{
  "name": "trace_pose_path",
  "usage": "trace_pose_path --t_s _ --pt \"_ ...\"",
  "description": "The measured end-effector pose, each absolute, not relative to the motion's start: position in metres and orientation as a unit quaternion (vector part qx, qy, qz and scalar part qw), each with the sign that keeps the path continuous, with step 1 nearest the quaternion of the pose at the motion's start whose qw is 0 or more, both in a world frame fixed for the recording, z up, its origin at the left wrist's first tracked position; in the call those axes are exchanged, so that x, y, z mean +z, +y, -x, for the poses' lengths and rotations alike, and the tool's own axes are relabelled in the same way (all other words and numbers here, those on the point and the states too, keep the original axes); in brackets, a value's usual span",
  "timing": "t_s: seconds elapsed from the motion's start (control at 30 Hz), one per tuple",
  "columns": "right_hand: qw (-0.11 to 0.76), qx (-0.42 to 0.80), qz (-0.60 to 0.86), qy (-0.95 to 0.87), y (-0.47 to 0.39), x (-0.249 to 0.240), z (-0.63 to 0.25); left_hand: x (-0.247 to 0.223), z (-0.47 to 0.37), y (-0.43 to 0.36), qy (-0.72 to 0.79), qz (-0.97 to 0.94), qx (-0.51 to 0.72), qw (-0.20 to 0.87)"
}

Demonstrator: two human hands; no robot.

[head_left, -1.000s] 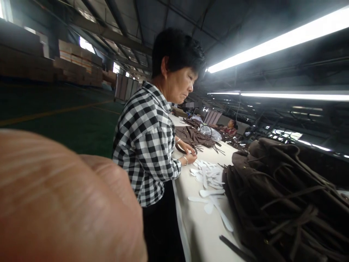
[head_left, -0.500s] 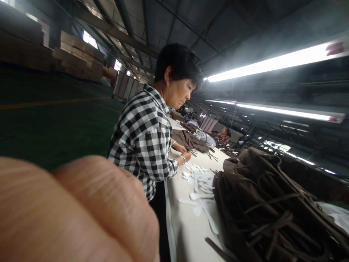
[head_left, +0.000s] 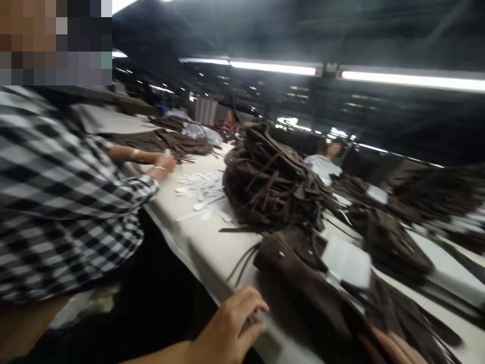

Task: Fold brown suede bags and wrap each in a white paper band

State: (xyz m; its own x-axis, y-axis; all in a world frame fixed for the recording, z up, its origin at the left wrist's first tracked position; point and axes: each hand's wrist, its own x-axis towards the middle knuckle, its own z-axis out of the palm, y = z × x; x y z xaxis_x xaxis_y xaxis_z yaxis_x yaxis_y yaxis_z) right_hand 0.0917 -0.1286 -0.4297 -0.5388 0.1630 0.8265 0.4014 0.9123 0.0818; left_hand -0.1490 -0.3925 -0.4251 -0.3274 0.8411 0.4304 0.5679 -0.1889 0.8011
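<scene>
My left hand point(head_left: 231, 326) is at the lower middle, beside the table edge, its fingers curled but apart with nothing between them. At the bottom right my right hand point(head_left: 396, 349) is partly cut off by the frame; its fingers touch a dark brown bag point(head_left: 303, 288). The bag lies on the pale table point(head_left: 200, 242), and small gold-coloured studs show on it. A white piece point(head_left: 346, 260) rests against the bag. Thin dark straps reach from it to the left.
A pile of brown bags point(head_left: 273, 182) stands behind. White flat pieces point(head_left: 200, 187) lie left of it. A person in a checked shirt point(head_left: 68, 197) works close on the left. More brown items point(head_left: 394, 237) lie at the right.
The view has swung right and down. The large blurred hand at lower left is gone; both my hands now show near the bag, and the co-worker sits farther left in view.
</scene>
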Motion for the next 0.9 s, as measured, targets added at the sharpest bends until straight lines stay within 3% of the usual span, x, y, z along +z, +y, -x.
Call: trace_pose_path --t_s 0.13,0.37,0.53,0.7,0.9 --pt "0.406 -0.106 0.205 -0.884 -0.152 -0.426 -0.126 -0.446 0.142 -0.348 0.633 -0.571 0.517 0.071" --pt "0.415 -0.038 0.211 -0.884 -0.163 -0.413 -0.118 -0.443 0.153 -0.311 0.638 -0.260 0.722 0.066" --pt "0.437 -0.061 0.181 -0.879 -0.157 -0.420 -0.125 -0.429 0.171 -0.316 0.657 -0.319 0.666 0.151" --pt "0.428 -0.103 0.239 -0.865 -0.159 -0.412 -0.122 -0.419 0.182 -0.311 0.680 -0.372 0.612 0.159" --pt "0.335 -0.076 0.340 -0.875 -0.178 -0.383 -0.087 -0.415 0.189 -0.286 0.686 -0.390 0.589 0.174"
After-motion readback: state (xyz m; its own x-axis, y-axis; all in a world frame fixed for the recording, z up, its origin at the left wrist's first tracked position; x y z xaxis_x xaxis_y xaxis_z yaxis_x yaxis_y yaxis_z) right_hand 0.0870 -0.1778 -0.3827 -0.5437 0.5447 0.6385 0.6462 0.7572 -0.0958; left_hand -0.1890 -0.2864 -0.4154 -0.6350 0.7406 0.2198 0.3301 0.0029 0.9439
